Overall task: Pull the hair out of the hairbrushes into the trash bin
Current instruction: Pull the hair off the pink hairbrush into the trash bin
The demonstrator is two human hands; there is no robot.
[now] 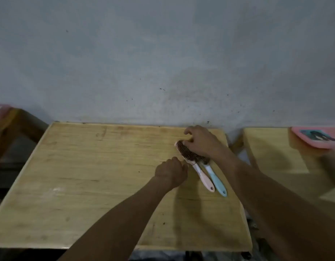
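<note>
Two hairbrushes lie side by side on the wooden table [87, 176], at its right side. The pink hairbrush [204, 178] has dark hair in its bristles; the blue hairbrush [216, 180] lies just right of it. My right hand [199, 142] rests over the brush heads, fingers curled on them, hiding most of the blue brush's head. My left hand [171, 171] is closed in a loose fist beside the neck of the pink brush, touching or nearly touching it. No trash bin shows in this view.
A grey wall stands right behind the table. A second wooden table [272, 151] is to the right, with a pink tray [317, 137] on it. Wooden furniture [14, 125] with a pink item sits at the far left.
</note>
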